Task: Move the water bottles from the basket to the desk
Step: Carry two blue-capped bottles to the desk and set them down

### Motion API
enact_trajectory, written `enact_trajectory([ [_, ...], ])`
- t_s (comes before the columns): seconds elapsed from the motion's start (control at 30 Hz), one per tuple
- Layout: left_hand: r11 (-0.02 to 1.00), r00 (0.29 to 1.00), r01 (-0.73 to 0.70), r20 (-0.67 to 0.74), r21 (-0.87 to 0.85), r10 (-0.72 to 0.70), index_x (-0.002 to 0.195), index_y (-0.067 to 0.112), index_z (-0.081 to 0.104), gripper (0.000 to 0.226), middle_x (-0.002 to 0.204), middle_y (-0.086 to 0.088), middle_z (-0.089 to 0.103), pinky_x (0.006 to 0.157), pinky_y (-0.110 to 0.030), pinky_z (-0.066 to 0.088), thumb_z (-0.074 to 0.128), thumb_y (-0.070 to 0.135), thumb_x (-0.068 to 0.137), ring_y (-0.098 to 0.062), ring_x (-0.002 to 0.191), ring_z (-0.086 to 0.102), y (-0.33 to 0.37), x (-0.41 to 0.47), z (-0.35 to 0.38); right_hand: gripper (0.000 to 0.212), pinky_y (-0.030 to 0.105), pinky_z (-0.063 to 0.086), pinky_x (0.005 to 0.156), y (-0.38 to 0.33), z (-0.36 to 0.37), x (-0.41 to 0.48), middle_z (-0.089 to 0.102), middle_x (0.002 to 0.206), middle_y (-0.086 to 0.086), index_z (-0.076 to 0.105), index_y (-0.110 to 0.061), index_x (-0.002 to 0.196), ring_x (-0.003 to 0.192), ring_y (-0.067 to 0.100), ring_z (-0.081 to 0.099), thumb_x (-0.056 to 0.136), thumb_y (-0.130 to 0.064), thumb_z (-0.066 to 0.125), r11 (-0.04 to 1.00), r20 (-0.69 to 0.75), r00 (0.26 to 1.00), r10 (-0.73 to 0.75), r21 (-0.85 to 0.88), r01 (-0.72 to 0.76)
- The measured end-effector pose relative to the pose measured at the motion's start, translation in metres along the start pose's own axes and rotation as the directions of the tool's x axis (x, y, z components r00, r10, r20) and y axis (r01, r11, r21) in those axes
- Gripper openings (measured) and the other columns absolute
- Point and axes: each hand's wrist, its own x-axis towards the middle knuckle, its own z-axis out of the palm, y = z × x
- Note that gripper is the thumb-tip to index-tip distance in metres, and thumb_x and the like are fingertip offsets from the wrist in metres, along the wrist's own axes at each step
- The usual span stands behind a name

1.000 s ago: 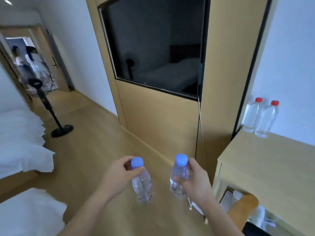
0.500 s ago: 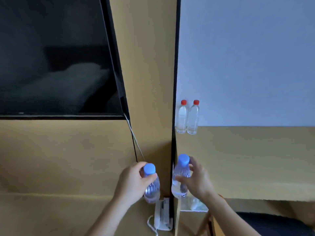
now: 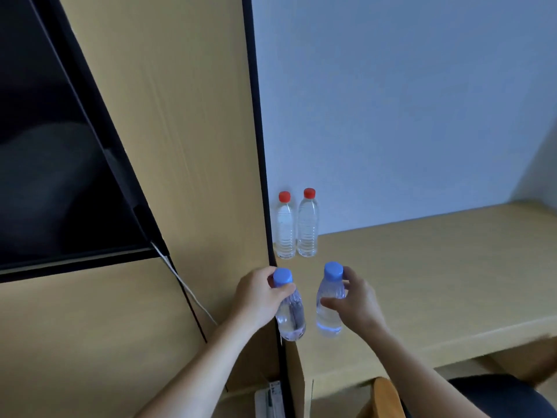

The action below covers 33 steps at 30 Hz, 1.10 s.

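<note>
The left hand point(image 3: 256, 297) was wrapped around one blue-capped bottle point(image 3: 291, 312), and the right hand point(image 3: 355, 303) around another blue-capped bottle point(image 3: 329, 303). Both were held over the desk point(image 3: 437, 282), near two red-capped bottles point(image 3: 297, 227) standing there.

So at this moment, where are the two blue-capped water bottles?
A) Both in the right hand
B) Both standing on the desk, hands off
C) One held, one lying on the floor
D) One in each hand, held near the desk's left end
D: the left hand has its grip on one blue-capped bottle and the right hand on the other blue-capped bottle, in front of the two red-capped bottles standing on the desk.
</note>
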Motion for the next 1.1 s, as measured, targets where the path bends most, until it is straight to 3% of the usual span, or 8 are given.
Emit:
enact_trajectory([
  [0.1,0.999,0.999,0.032,0.007,0.023,-0.032,0.082,0.016,0.065,0.016,0.076,-0.002,0.065,0.058,-0.022,0.037,0.068,0.029,0.074,-0.016,0.067,0.053,0.002,0.041,0.022,0.053,0.027,0.045,0.075,0.002,0.005,0.051,0.065,0.1,-0.004,0.054,-0.025,0.113,0.1,0.017,0.059,0.066,-0.01,0.073,0.999,0.039,0.999,-0.032,0.034,0.03],
  [0.23,0.994,0.998,0.06,-0.031,0.096,-0.057,0.081,0.013,0.062,0.017,0.077,-0.001,0.058,0.058,-0.024,0.036,0.064,0.03,0.077,-0.018,0.068,0.052,0.014,0.102,0.04,0.052,0.023,0.04,0.07,0.001,0.002,0.113,0.063,0.098,-0.008,0.055,-0.027,0.11,0.095,0.012,0.056,0.066,-0.007,0.072,0.996,0.052,0.996,-0.075,0.051,0.072],
  [0.4,0.976,0.992,0.09,-0.109,0.197,-0.07,0.059,0.022,0.039,0.031,0.064,0.006,0.043,0.045,-0.017,0.027,0.062,0.031,0.078,-0.012,0.056,0.042,0.015,0.156,0.06,0.049,0.007,0.039,0.062,0.014,0.01,0.165,0.058,0.095,-0.016,0.051,-0.036,0.101,0.086,-0.005,0.053,0.068,-0.006,0.07,0.993,0.05,0.997,-0.061,0.101,0.056],
  [0.53,0.945,0.985,0.175,-0.055,0.275,-0.166,0.073,0.016,0.047,0.02,0.087,-0.008,0.059,0.059,-0.026,0.035,0.057,0.031,0.084,-0.027,0.083,0.058,0.004,0.173,0.075,0.038,0.02,0.04,0.067,0.028,0.03,0.18,0.061,0.099,0.0,0.055,-0.02,0.103,0.092,0.018,0.056,0.07,-0.006,0.066,0.998,0.136,0.991,-0.009,0.055,0.001],
  [0.73,0.914,0.989,0.129,0.02,0.385,-0.149,0.084,0.011,0.048,0.022,0.093,-0.009,0.054,0.062,-0.03,0.035,0.057,0.031,0.083,-0.031,0.089,0.058,0.0,0.181,0.068,0.033,0.015,0.036,0.061,0.022,0.037,0.19,0.058,0.094,-0.006,0.048,-0.026,0.096,0.093,0.017,0.058,0.073,-0.007,0.061,1.0,0.154,0.988,0.027,-0.015,-0.025],
  [0.9,0.928,0.998,0.012,0.045,0.373,-0.032,0.091,0.014,0.05,0.028,0.09,-0.003,0.06,0.06,-0.03,0.037,0.059,0.04,0.081,-0.025,0.082,0.058,-0.004,0.156,0.043,0.055,0.023,0.038,0.077,0.012,0.028,0.155,0.056,0.119,0.0,0.043,-0.017,0.13,0.11,0.018,0.055,0.079,-0.023,0.062,0.995,-0.002,0.998,0.067,-0.08,-0.067],
  [1.0,0.946,0.989,-0.136,0.093,0.294,0.113,0.092,0.021,0.061,0.019,0.085,0.006,0.066,0.065,-0.029,0.046,0.056,0.036,0.083,-0.018,0.079,0.061,-0.011,0.126,0.03,0.042,0.016,0.041,0.064,0.008,0.012,0.102,0.061,0.096,-0.007,0.054,-0.018,0.122,0.087,0.008,0.06,0.081,-0.029,0.062,0.989,-0.121,0.986,0.118,-0.074,-0.128],
  [1.1,0.95,0.93,-0.298,0.254,0.09,0.267,0.087,0.026,0.067,0.008,0.073,0.015,0.066,0.071,-0.025,0.05,0.062,0.03,0.081,-0.008,0.072,0.064,-0.013,0.089,0.032,0.025,0.015,0.042,0.063,0.009,-0.007,0.025,0.064,0.083,-0.009,0.063,-0.02,0.106,0.077,0.006,0.062,0.082,-0.027,0.063,0.981,-0.306,0.941,0.146,-0.08,-0.179],
])
